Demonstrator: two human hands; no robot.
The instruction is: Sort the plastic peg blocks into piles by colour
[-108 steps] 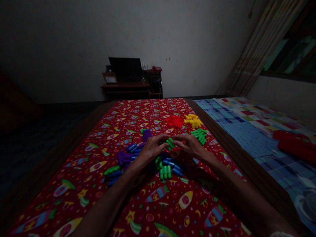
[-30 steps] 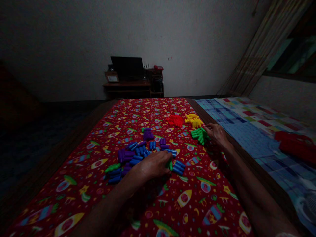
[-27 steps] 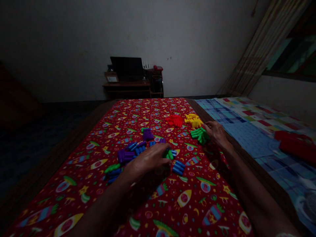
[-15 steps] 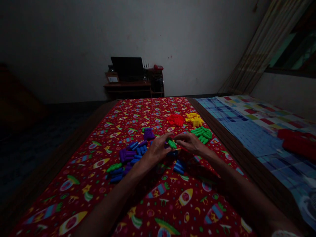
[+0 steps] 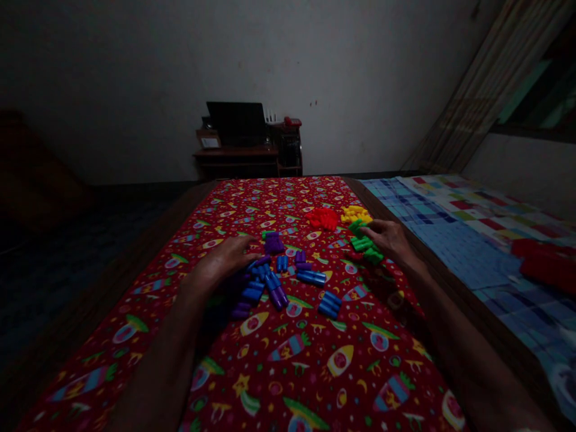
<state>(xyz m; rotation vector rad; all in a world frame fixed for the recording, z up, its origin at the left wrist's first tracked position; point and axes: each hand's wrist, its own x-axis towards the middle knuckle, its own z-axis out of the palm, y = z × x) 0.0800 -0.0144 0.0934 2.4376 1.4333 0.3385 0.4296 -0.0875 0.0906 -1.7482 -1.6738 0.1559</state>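
Observation:
My left hand (image 5: 225,259) hovers at the left edge of a mixed pile of blue and purple plastic toy pieces (image 5: 254,292), its fingers apart with nothing seen in them. Part of that pile is hidden behind the hand and in shadow. On the right, my right hand (image 5: 390,240) has its fingertips closed at a group of green plastic toy pieces (image 5: 361,244), apparently pinching one. Between the hands lie a blue piece (image 5: 311,276), a small blue piece (image 5: 282,264) and purple pieces (image 5: 301,260). Nearer to me rests another blue piece (image 5: 330,305).
Red pieces (image 5: 323,219) and yellow pieces (image 5: 355,214) sit in separate groups beyond the green ones. A purple piece with some green (image 5: 273,242) lies past the mixed pile. All rest on a red patterned cloth (image 5: 288,384). Behind stands a desk with a dark monitor (image 5: 236,124).
My hands have parted. The left went left to the blue and purple pile; the right left the middle, where a green piece was between the hands, and reached the green group.

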